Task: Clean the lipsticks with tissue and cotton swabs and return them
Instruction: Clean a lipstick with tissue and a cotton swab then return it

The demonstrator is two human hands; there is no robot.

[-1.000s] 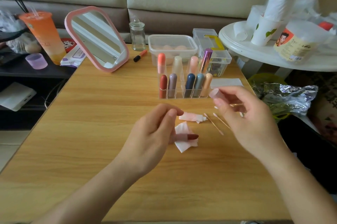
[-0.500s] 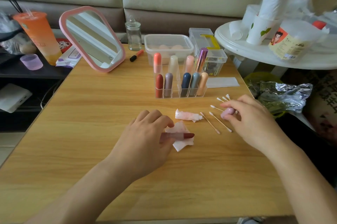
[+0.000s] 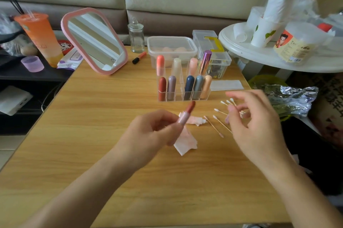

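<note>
Head view: wooden table (image 3: 92, 153) seen from above, both hands over its middle.
Cup (image 3: 39, 38): orange, with a straw, on the dark shelf left of the table.
Mirror (image 3: 94, 40): pink frame, leaning back at the far left of the table.
Left hand (image 3: 148, 133): fingers curled round the lipstick's pink base, holding it above the table.
Lipstick (image 3: 185, 114): uncapped, red tip tilted up toward the rack.
Tissues (image 3: 187, 144): one flat, stained pink, beneath the lipstick; one crumpled just beyond it.
Rack (image 3: 178, 97): clear, capped lipsticks (image 3: 189, 86) upright in two rows.
Swabs (image 3: 213, 126): scattered on the table, some under the right fingers.
Right hand (image 3: 258, 127): blurred, fingers spread and loosely bent above the swabs, apparently holding nothing.
Foil bag (image 3: 291, 98): beyond the table's right edge.
</note>
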